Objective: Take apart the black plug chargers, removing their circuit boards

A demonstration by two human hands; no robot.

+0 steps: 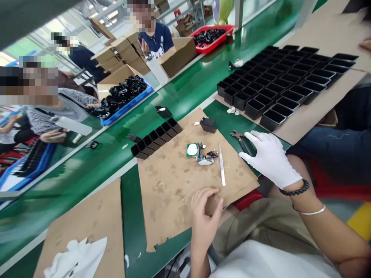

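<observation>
My left hand (205,214) is bare and rests on the near edge of a brown cardboard sheet (171,181), fingers curled loosely, holding nothing. My right hand (269,156) wears a white glove and lies flat with fingers spread over black pliers (240,141) at the sheet's right edge. Between the hands lie metal tweezers (222,166) and a small circuit board with a white part (201,153). A single black plastic case (208,124) stands beyond them, and a row of black cases (156,138) sits at the sheet's far left corner.
A large tray of black cases (286,85) rests on cardboard at the right. The green conveyor belt (185,88) runs across. Other people sit on its far side beside a blue bin of black parts (121,98), a red bin (211,36) and cardboard boxes. White cloth (75,256) lies near left.
</observation>
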